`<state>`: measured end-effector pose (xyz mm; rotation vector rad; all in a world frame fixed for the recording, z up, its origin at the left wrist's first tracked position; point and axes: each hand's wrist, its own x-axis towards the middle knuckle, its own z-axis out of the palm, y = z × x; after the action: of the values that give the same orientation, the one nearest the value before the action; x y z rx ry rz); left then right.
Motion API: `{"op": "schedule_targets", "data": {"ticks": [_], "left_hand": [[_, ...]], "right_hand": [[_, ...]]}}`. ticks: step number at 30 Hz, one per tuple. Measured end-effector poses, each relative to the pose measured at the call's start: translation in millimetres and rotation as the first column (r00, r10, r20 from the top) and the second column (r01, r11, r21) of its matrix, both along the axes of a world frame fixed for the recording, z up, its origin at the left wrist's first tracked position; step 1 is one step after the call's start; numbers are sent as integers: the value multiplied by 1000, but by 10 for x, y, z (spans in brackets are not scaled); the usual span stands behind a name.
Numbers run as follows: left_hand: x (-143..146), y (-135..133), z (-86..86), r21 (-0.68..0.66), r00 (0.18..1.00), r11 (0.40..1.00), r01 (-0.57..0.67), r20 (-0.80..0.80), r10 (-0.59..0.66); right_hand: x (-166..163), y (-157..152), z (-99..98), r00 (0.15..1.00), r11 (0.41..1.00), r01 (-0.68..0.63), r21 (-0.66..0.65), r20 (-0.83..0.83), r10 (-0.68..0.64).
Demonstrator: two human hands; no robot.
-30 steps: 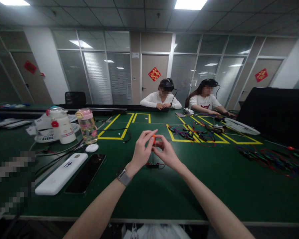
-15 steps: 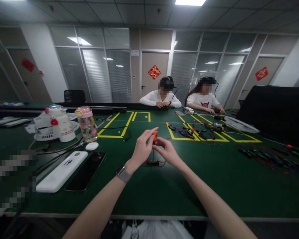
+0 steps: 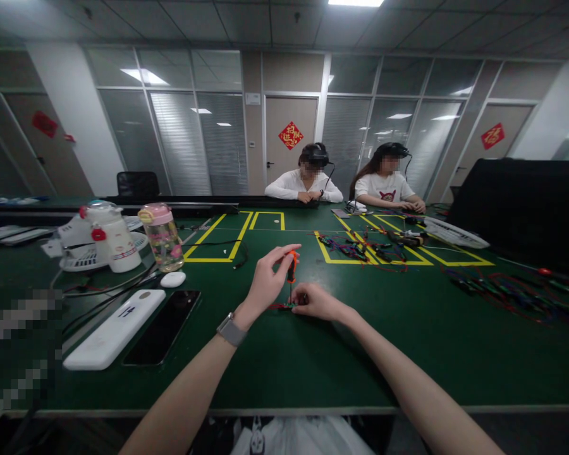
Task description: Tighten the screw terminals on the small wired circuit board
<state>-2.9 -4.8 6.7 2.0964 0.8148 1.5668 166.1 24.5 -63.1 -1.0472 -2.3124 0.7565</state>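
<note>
An orange-and-black screwdriver (image 3: 291,268) stands upright in front of me, its thin shaft pointing down. My left hand (image 3: 270,273) is closed on the top of its handle, with a watch on that wrist. Beneath the tip lies a small green circuit board (image 3: 284,307) with red wires, flat on the table. My right hand (image 3: 317,302) is down at the board's right end, fingers pinched at its edge beside the screwdriver shaft. The right fingertips partly cover the board.
On the green table (image 3: 341,379), a white power bank (image 3: 116,328), black phone (image 3: 164,327), white earbud case (image 3: 173,280) and pink-lidded bottle (image 3: 161,237) lie left. Wired boards (image 3: 346,248) sit within yellow tape, with more wiring (image 3: 507,297) at right. Two people sit opposite.
My right hand has left the screwdriver handle and moved down to the circuit board. My left hand stays on the top of the handle. The view has shifted slightly.
</note>
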Motion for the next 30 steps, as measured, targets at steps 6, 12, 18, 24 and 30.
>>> {"op": "schedule_targets", "data": {"ticks": [6,12,18,24,30], "left_hand": [[6,-24,-3,91,989,987,-135,-52,140],[5,30,-25,7,1000,1000,-7,-3,7],[0,17,-34,56,990,990,-132,-35,134],[29,30,-59,-7,1000,1000,-22,19,22],[29,-3,-67,65,979,977,-202,5,202]], "right_hand": [[32,-159,-162,980,990,117,80,-170,-102],[18,-204,-146,991,986,99,133,-105,-85],[10,-203,-67,998,980,52,193,-51,-43],[11,-213,-54,998,981,58,186,-41,-51],[2,-206,-73,996,976,74,203,-54,-64]]}}
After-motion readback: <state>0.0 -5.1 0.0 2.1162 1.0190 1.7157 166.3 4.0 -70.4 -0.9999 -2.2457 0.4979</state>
